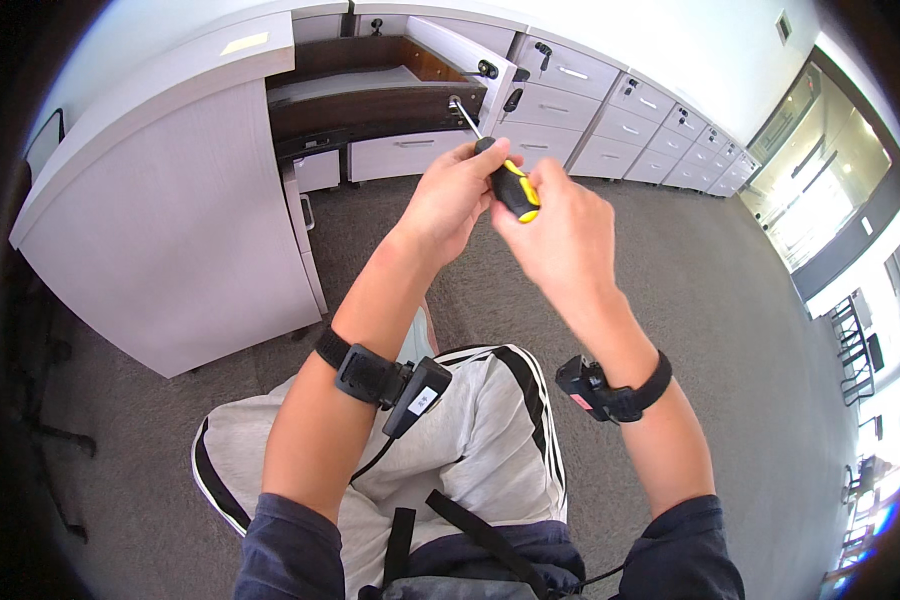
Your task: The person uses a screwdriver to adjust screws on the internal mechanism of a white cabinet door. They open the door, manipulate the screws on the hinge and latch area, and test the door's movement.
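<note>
Both hands are on a screwdriver [511, 184] with a black and yellow handle. My left hand [448, 198] is closed about the front of the handle, thumb along it near the shaft. The back end of the handle is held in my right hand [567, 225], fingers curled round it. The thin metal shaft points up and away to the left, its tip at a round metal fitting on the dark brown side of a pulled-out drawer [370, 112]. Whether the tip is seated in a screw there is too small to tell. A sheet of paper [355, 82] lies inside the drawer.
The drawer juts from a light wood cabinet [170, 200] at the left. A row of drawer cabinets [550, 105] with keys in their locks lines the far wall. Grey carpet [710, 290] spreads to the right, toward a glass door [820, 170]. A chair base [60, 430] stands left.
</note>
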The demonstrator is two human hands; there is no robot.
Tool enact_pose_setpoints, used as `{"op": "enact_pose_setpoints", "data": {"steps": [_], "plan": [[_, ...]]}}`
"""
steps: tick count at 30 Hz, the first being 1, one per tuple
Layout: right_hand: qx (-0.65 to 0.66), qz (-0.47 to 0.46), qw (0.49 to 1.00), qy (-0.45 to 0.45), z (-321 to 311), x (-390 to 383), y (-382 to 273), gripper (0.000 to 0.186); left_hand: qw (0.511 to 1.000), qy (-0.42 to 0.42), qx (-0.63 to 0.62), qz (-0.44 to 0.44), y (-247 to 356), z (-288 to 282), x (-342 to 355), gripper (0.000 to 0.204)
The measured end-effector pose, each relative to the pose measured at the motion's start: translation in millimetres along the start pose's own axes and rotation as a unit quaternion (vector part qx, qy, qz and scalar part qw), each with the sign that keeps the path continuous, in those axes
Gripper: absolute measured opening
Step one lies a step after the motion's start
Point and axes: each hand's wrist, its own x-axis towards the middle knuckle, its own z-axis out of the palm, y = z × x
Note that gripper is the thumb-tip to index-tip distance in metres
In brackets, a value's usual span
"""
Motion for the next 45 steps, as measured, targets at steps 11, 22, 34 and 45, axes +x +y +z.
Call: {"op": "enact_pose_setpoints", "data": {"steps": [11, 22, 34, 45], "plan": [[0.548, 0.327, 0.758, -0.138, -17, -8, -3, 0.043, 0.999, 0.018, -0.014, 0.024, -7, 14, -1, 0.032], [0.016, -0.061, 0.994, 0.092, 8, -15, 16, 0.038, 0.996, 0.016, 0.084, 0.006, -8, 8, 7, 0.040], [0.741, 0.364, 0.535, -0.180, -11, -11, 15, 0.033, 0.999, 0.006, 0.037, -0.008, -8, 15, 6, 0.041], [0.001, -0.088, 0.995, 0.054, -11, -4, 23, 0.031, 0.999, 0.047, -0.010, 0.001, -11, 16, 6, 0.027]]}}
